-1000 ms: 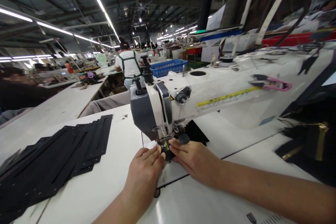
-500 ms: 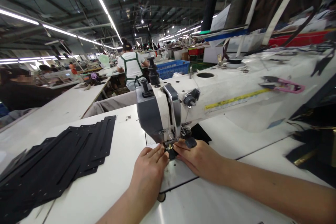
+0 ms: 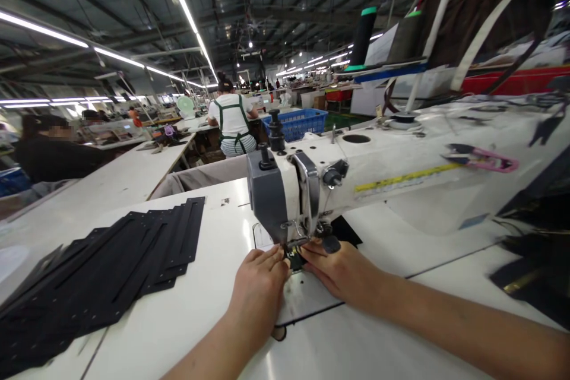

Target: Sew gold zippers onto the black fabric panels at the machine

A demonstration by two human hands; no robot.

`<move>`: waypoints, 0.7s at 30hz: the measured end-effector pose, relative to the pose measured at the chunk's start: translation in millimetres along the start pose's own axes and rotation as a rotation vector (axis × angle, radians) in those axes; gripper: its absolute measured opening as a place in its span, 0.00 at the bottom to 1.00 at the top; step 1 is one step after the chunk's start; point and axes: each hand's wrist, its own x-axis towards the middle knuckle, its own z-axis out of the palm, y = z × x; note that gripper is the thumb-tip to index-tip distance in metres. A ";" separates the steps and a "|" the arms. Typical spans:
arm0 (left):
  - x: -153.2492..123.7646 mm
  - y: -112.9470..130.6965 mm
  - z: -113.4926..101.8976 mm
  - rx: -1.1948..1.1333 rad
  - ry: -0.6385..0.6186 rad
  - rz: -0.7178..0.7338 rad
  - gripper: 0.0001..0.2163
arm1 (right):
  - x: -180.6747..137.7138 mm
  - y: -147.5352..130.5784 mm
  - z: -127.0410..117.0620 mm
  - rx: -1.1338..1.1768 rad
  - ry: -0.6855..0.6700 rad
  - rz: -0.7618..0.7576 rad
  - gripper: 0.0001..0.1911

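Pressed to the left edge of a small black piece [image 3: 295, 260] with left hand [image 3: 262, 278], to its right edge with right hand [image 3: 347, 267], under the head of the machine [image 3: 401, 196]. Impossible to tell fingers [image 3: 272, 256] gripping from fingers merely pressing, with tips partly hidden. Leaving a broad stretch of table [image 3: 209, 285] between left hand and the right edge of the black stack [image 3: 151, 249]. Tighter on the right, just beside a black disc [image 3: 331, 244].
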 end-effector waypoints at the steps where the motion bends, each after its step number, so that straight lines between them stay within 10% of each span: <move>1: 0.6 -0.4 0.6 0.000 0.004 -0.012 0.07 | 0.3 0.2 0.1 0.000 -0.002 0.007 0.08; 14: -0.4 0.3 -4.8 0.120 -0.031 -0.030 0.06 | -3.0 20.1 -18.2 -0.079 -0.101 -0.004 0.16; 21: -3.5 63.0 -17.6 0.056 -0.090 0.093 0.18 | -57.2 -22.8 -43.6 -0.305 -0.140 0.119 0.09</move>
